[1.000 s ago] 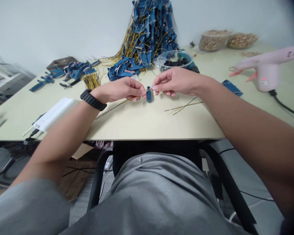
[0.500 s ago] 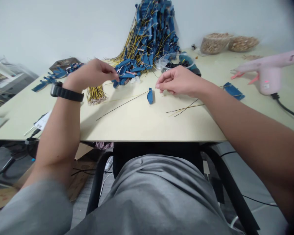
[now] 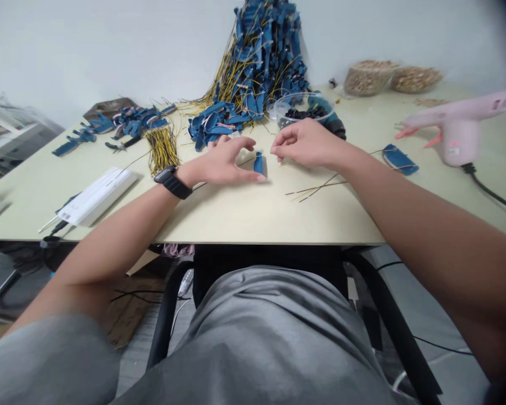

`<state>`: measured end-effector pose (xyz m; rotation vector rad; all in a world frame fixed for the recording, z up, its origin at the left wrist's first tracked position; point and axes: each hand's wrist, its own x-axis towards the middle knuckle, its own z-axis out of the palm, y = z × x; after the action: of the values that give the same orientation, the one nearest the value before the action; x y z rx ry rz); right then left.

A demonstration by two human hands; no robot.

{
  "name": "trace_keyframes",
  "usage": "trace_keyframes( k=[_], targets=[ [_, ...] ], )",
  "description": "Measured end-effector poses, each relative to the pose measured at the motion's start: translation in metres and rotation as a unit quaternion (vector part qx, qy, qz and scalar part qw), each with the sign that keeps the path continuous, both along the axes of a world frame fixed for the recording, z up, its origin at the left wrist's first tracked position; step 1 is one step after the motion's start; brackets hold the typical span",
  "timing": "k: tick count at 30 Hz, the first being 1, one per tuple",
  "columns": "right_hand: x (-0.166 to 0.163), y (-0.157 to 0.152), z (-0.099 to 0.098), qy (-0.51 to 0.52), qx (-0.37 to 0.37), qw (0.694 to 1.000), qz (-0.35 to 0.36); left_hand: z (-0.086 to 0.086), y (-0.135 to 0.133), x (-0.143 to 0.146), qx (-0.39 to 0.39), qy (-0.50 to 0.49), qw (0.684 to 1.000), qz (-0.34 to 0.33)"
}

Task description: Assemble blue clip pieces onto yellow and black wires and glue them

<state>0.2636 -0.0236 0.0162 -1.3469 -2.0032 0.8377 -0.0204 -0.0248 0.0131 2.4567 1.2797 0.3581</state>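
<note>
A small blue piece lies on the pale table with a thin wire running from it to the left. My left hand, with a black watch on its wrist, rests just left of that piece, fingers spread, thumb and forefinger on either side of it. My right hand hovers just right of the piece with its fingers curled into a pinch; I cannot make out anything in them. A few loose thin wires lie in front of the right hand.
A tall heap of blue pieces with yellow wires stands at the back, a clear bowl of dark beads beside it. A yellow wire bundle, a white packet, a pink glue gun and another blue piece lie around.
Both hands let go of the blue piece, which now lies on the table. My left hand reached to the back left and has come back beside the piece.
</note>
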Motion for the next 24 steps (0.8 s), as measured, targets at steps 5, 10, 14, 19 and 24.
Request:
trace_keyframes(
  k=[5, 10, 14, 19, 24],
  targets=[
    [-0.006, 0.001, -0.005, -0.019, 0.02, 1.0, 0.002, -0.01, -0.004, 0.019, 0.006, 0.006, 1.0, 0.029],
    [-0.02, -0.006, -0.005, -0.007, 0.015, 0.999, -0.045, -0.012, -0.004, 0.017, 0.024, -0.025, 0.997, 0.062],
    [-0.032, -0.015, -0.006, 0.009, 0.003, 0.998, -0.056, -0.011, -0.012, 0.022, 0.051, -0.045, 0.995, 0.071],
    [-0.032, -0.015, -0.014, 0.038, 0.007, 0.999, -0.036, -0.009, -0.008, 0.015, 0.069, -0.07, 0.994, 0.054],
    [-0.021, -0.002, -0.026, 0.008, 0.123, 0.992, -0.008, -0.008, 0.02, -0.02, -0.041, -0.252, 0.966, -0.03]
  ],
)
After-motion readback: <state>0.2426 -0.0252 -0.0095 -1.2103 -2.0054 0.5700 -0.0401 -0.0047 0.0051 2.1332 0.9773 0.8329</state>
